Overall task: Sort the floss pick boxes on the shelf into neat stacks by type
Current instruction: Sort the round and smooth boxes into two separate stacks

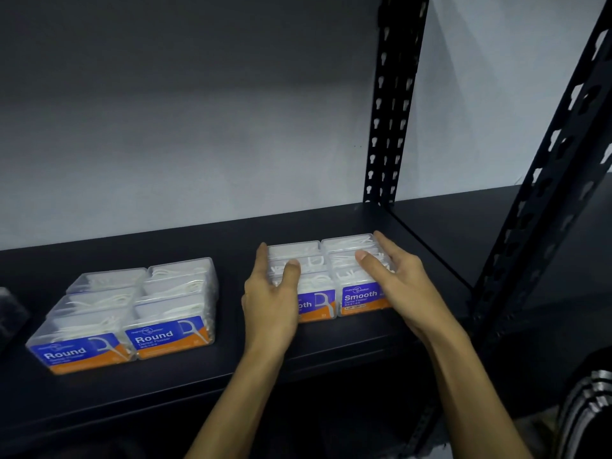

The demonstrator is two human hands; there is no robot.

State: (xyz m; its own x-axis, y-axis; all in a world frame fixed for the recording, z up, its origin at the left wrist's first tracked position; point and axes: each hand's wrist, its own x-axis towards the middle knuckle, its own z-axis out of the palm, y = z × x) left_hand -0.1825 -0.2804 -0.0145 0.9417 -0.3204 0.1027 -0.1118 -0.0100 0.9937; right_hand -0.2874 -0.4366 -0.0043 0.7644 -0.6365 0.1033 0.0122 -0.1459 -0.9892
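Here, two groups of clear plastic floss pick boxes with blue-and-orange labels are seen on the black metal shelf (pixel 331 356). The group labelled "Round" (pixel 132 313) sits to the left, well apart from the group labelled "Smooth" (pixel 331 276), which lies near the perforated black upright post (pixel 387 111). The "Smooth" group is bracketed by both hands: the left hand (pixel 270 293) is pressed flat against its left side with the thumb laid on top, and the right hand (pixel 394 276) is spread against its right side and top. Neither hand is closed around a box; the fingers are extended and nothing is lifted. The step is judged to be squaring up the "Smooth" block. It is best done by even inward pressure from both palms, so that the two columns are kept touching and the front labels are brought flush. Force from one side only should be avoided, since the smooth boxes would likely slide out of line.
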